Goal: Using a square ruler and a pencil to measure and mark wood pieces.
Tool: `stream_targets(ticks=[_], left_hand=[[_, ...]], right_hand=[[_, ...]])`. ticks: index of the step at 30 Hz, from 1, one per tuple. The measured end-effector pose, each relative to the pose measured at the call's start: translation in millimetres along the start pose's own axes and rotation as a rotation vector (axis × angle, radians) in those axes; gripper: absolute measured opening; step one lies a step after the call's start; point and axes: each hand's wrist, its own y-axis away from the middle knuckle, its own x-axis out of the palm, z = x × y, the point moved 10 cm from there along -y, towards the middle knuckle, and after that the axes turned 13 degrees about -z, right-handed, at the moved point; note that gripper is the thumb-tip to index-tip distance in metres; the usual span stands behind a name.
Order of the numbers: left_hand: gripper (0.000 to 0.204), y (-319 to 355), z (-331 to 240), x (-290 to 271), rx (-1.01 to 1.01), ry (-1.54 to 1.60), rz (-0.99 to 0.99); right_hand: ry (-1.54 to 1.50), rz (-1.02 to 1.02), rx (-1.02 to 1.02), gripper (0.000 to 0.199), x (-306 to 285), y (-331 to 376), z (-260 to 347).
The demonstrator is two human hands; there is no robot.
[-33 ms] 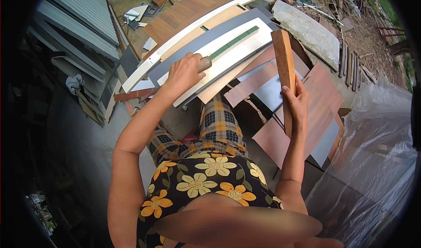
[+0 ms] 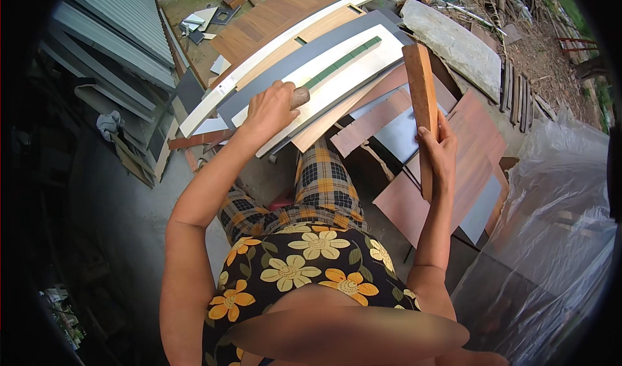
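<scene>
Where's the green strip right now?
In the head view, the green strip lies on the white board, upper centre, just right of the left hand and the brown cylindrical piece it holds.

Free room is lying over the pale board (image 2: 353, 79) between the left hand (image 2: 267, 108) and the right hand (image 2: 438, 147). A wooden block (image 2: 422, 84) is blocking the right side, with brown panels (image 2: 476, 139) crowding the space beneath.

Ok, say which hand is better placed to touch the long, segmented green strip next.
Probably the left hand: it is closer to the green strip, though gripping a rounded brown piece. The right hand, farther off, holds a long brown wooden block.
</scene>
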Motion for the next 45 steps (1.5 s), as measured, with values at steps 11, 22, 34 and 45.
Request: stream_targets(ticks=[11,22,34,45], left_hand=[[0.028,18,25,3,0.114,-0.148,0.050],[0.029,40,60,-17,0.111,-0.157,-0.011],[0.034,-17,27,-119,-0.201,0.668,-0.258],[0.004,-84,-31,-119,-0.068,1.385,-0.727]], right_hand=[[-0.046,-0.017,-0.005,0.065,-7,10,-15],[0.057,0.154,-0.057,0.069,69,1,9],[0.249,0.119,-0.207,0.068,102,-18,25],[0.253,0.152,-0.166,0.068,113,-11,25]])
